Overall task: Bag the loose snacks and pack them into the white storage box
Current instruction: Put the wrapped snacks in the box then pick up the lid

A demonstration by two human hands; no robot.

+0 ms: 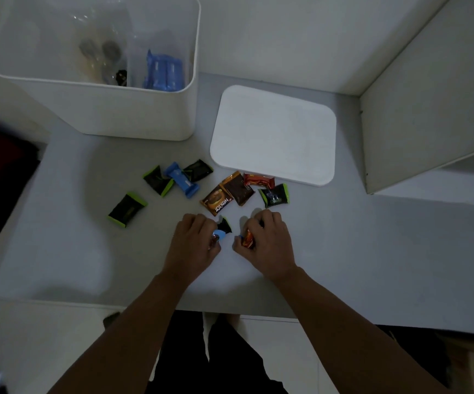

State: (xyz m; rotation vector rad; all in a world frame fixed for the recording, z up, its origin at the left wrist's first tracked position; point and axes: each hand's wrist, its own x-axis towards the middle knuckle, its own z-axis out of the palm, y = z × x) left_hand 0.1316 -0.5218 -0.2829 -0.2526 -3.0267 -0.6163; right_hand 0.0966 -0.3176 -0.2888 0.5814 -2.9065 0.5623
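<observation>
As seen, both hands grip snacks.

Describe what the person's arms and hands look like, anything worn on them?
Both forearms are bare up to the bottom edge of the picture: no sleeves show. The left hand and right hand wear no gloves, and no watch, bracelet or ring can be seen, though the dim light could hide a small one. The hands carry no markings that show.
</observation>
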